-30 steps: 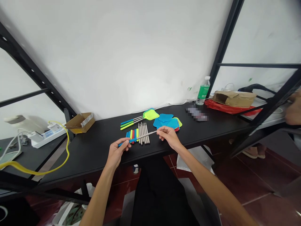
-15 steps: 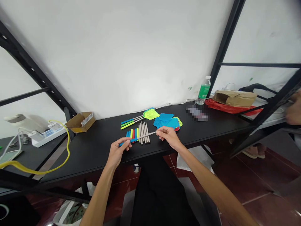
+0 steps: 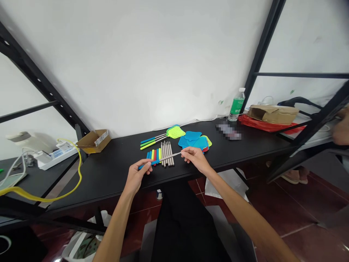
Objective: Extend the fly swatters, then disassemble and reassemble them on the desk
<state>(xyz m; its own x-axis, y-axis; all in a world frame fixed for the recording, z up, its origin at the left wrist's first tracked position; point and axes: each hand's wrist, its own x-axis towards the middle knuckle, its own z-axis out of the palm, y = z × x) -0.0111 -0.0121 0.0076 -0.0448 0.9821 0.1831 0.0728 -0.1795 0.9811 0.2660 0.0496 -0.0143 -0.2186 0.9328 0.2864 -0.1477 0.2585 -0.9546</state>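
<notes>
My left hand (image 3: 139,171) is closed round the blue grip of a metal rod (image 3: 169,157), a fly swatter handle without a head. At the rod's thin tip, my right hand (image 3: 194,157) pinches it between thumb and fingers. Under the rod lie several bare metal rods (image 3: 169,150) side by side, and left of them a row of coloured grips (image 3: 155,154) in blue, yellow and red. Behind these are complete fly swatters (image 3: 176,132) with blue, green and yellow handles. A pile of mesh swatter heads (image 3: 193,136), mostly blue, lies just beyond my right hand.
A water bottle (image 3: 237,104) stands at the back right, near a blurred patch (image 3: 229,131). An open cardboard box (image 3: 94,142) and a white power strip (image 3: 58,157) with a yellow cable (image 3: 80,174) are at left. Black shelf posts frame both sides; a person's foot shows at right.
Almost nothing differs. Both hands keep hold of the rod in the same place, and the whole view has shifted very slightly.
</notes>
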